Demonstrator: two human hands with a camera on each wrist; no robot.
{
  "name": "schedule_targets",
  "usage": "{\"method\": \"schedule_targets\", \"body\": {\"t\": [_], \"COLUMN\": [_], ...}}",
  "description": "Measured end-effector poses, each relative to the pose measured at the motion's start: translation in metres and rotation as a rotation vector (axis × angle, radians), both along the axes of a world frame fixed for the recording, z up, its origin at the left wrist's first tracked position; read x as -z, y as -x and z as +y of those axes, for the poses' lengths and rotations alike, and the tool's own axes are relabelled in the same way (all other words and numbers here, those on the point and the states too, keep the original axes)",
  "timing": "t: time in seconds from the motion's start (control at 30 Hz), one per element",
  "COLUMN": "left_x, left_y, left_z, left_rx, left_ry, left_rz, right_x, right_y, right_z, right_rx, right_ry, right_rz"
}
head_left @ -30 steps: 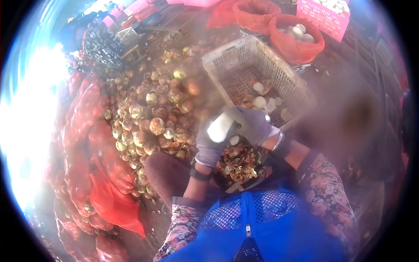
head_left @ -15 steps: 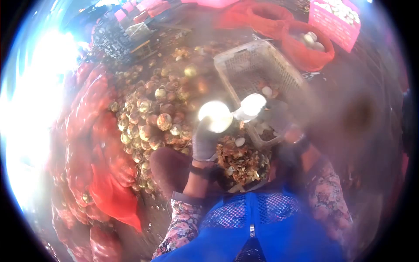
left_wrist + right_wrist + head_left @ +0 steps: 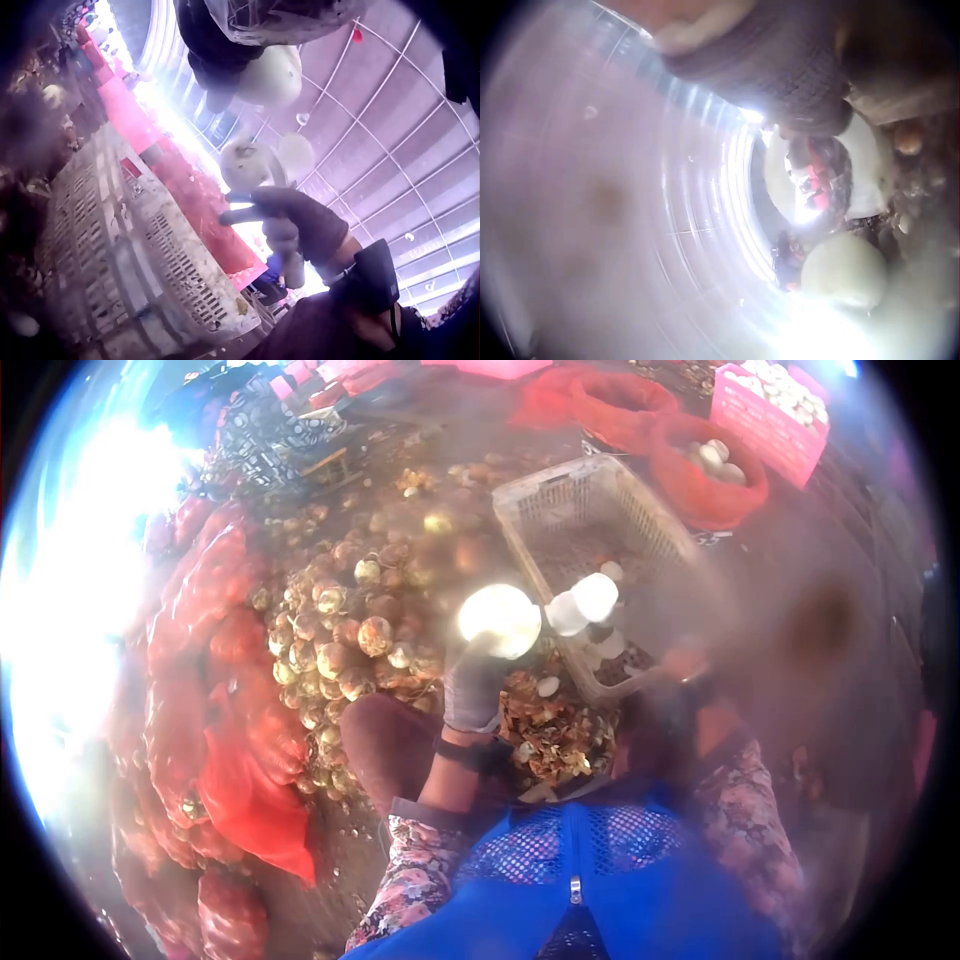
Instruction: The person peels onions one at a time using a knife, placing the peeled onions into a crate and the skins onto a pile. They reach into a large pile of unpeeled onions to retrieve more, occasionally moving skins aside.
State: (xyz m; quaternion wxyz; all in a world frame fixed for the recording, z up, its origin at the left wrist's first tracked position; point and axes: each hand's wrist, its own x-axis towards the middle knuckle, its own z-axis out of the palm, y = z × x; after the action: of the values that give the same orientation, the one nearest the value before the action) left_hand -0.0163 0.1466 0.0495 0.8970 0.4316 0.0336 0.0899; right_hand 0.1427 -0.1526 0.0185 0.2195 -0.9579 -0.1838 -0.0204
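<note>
My gloved left hand (image 3: 472, 685) grips a large peeled white onion (image 3: 500, 620), bright with glare, over the near-left corner of a plastic crate (image 3: 535, 575). In the left wrist view my gloved right hand (image 3: 289, 214) curls its fingers at a peeled onion (image 3: 247, 165), with a second pale round shape (image 3: 296, 156) beside it. The head view has these side by side over the crate, the right hand itself dim behind haze. A shiny reflective piece (image 3: 817, 180) sits at the right fingers in the right wrist view; I cannot tell what it is.
Unpeeled onions (image 3: 375, 635) spread in a heap at left, beside red net sacks (image 3: 225, 750). Onion skins (image 3: 560, 735) pile between the knees. Beyond the crate stand a red net-lined container (image 3: 690, 495) and a pink crate (image 3: 765, 415) of peeled onions.
A second ago both hands were together around a white onion. They have since moved apart, the right toward the crate, and both now show white onions at the fingers. The head view has shifted slightly.
</note>
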Motion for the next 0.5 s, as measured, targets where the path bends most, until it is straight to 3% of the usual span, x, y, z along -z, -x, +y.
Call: {"method": "schedule_targets", "body": {"t": [0.2, 0.37, 0.5], "left_x": [0.0, 0.001, -0.003], "left_y": [0.0, -0.001, 0.001], "left_z": [-0.012, -0.009, -0.009], "left_rx": [-0.051, -0.043, -0.017], "left_ry": [-0.024, 0.007, -0.095], "left_rz": [-0.056, -0.048, -0.023], "right_x": [-0.016, -0.044, -0.05], "right_y": [0.014, 0.047, 0.071], "right_z": [0.008, 0.043, 0.075], "right_rx": [0.015, -0.031, -0.099], "right_ry": [-0.341, -0.953, -1.072], "right_rz": [0.192, 0.777, 1.149]}}
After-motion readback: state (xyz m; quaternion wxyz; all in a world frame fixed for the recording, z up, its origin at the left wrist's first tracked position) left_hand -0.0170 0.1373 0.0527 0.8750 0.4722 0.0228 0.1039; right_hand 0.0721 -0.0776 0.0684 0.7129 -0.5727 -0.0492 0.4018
